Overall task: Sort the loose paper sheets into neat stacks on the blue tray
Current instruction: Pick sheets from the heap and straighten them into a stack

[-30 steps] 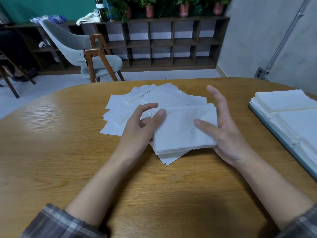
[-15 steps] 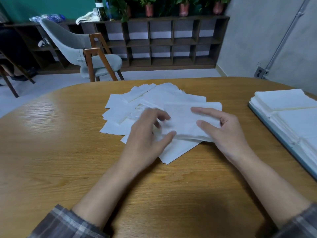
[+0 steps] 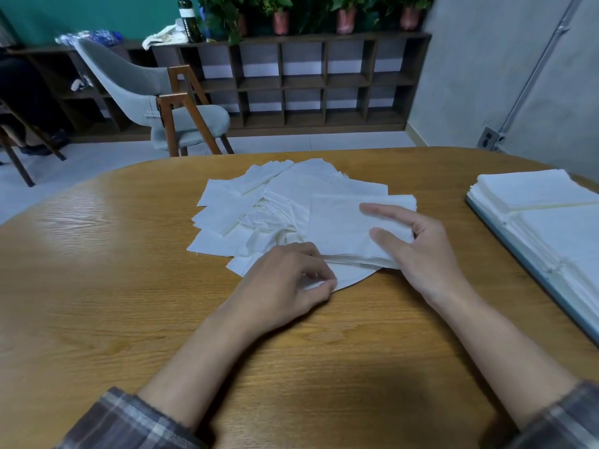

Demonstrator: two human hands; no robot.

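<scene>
Pinching the right near corner of a small stack [image 3: 337, 231] of white paper, my right hand [image 3: 421, 254] has its thumb and forefinger laid out flat on the top sheet while the other fingers curl in at the stack's edge, where I cannot see how far under they reach. The stack sits slightly raised over the right side of the heap of loose sheets [image 3: 246, 209], which lies fanned and overlapping in the middle of the wooden table [image 3: 129, 286], some pieces crumpled near its centre. My left hand [image 3: 285, 280] rests just in front of the heap with its fingers curled, thumb and fingertips nipping the near edge of a single sheet [image 3: 351, 275] that pokes out from beneath the stack towards me. The two hands are close together but not touching. Well off to the right, at the table's edge, lies the blue tray [image 3: 526, 262], already carrying tidy stacks [image 3: 531, 189] of the same paper set side by side. Beyond the far edge of the table stand a grey chair [image 3: 142, 89] with wooden legs and a dark open shelf [image 3: 324, 82] against the wall.
</scene>
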